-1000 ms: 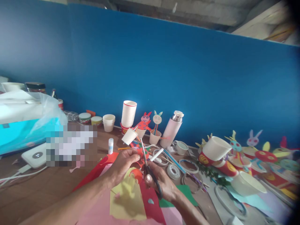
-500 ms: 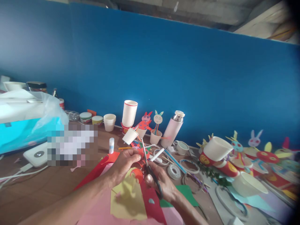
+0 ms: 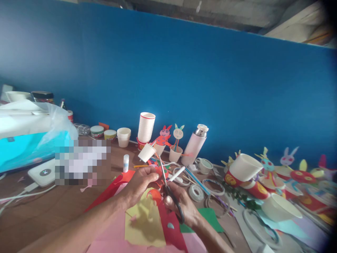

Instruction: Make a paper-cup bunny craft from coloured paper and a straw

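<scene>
My left hand (image 3: pixel 144 181) pinches a small red paper piece (image 3: pixel 159 182) between thumb and fingers. Black-handled scissors (image 3: pixel 172 198) sit in my right hand (image 3: pixel 181 203), their blades pointing up and away beside the red paper. Whether the blades touch the paper I cannot tell. Under my hands lie a yellow sheet (image 3: pixel 143 228), pink paper (image 3: pixel 112 228) and red paper (image 3: pixel 171 235). An orange-red curled scrap (image 3: pixel 154 196) rests on the yellow sheet. Just beyond my fingers is a tilted white paper cup (image 3: pixel 146 152).
A glue stick (image 3: pixel 126 163) stands left of my hands. Behind them are stacked paper cups (image 3: pixel 146 128), paper rabbit figures (image 3: pixel 178 133) and a pink thermos (image 3: pixel 194 147). Tape (image 3: pixel 196 192) and green paper (image 3: pixel 210 219) lie to the right. A white power bank (image 3: pixel 42 174) lies left.
The view has shifted very slightly. Both hands, the scissors and the red paper keep nearly the same positions.
</scene>
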A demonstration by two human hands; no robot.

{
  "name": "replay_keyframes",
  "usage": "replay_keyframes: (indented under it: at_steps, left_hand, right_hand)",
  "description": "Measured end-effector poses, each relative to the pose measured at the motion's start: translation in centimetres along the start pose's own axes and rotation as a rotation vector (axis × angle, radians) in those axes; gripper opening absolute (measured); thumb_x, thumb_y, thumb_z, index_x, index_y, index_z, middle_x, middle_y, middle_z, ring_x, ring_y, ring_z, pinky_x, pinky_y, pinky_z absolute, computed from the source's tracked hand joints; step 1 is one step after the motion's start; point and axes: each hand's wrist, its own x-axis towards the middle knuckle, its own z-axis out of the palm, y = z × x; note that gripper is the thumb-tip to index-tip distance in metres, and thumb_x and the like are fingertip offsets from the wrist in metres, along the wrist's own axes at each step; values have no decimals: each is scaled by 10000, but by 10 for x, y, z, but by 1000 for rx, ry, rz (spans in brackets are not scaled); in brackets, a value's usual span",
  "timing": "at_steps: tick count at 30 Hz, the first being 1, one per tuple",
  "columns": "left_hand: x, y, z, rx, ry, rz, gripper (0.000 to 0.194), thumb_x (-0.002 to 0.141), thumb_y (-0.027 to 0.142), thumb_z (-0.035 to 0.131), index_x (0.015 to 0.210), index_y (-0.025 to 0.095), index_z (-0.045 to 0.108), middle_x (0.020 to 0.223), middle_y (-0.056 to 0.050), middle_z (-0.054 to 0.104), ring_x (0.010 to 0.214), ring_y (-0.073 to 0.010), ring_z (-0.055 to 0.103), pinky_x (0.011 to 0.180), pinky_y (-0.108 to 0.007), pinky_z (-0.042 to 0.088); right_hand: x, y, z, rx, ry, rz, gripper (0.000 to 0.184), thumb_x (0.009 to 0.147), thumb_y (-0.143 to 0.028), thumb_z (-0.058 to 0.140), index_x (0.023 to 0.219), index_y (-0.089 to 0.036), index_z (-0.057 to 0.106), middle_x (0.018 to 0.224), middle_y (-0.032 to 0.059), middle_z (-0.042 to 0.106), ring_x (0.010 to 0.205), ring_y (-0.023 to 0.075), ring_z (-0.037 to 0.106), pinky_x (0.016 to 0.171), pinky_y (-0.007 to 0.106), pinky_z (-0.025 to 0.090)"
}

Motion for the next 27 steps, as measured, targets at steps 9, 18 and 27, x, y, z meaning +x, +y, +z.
replay_keyframes:
  at_steps: [9, 18, 27]
  left_hand:
    - [3, 1, -5, 54, -35, -3, 101, 674, 193, 588, 716, 108, 624, 663, -62, 656, 611, -148, 590, 595, -268, 463]
    - [1, 6, -5, 55, -69, -15, 92, 671, 176, 580, 715, 106, 621, 654, -59, 659, 592, -152, 597, 604, -278, 469]
    - [4, 6, -11, 80, -108, -34, 112, 675, 183, 587, 737, 96, 620, 674, -70, 661, 620, -161, 607, 587, -267, 461]
  right_hand:
    - [0, -1, -2, 3, -1, 22, 451, 699, -583, 569, 839, -158, 514, 636, -35, 435, 470, 60, 384, 441, 194, 372]
    - [0, -2, -2, 6, 1, 17, 443, 697, -570, 584, 830, -152, 526, 622, -37, 428, 451, 52, 376, 418, 183, 364]
    - [-1, 1, -5, 12, -18, 25, 415, 717, -539, 580, 837, -147, 524, 634, -36, 423, 442, 42, 350, 402, 170, 352]
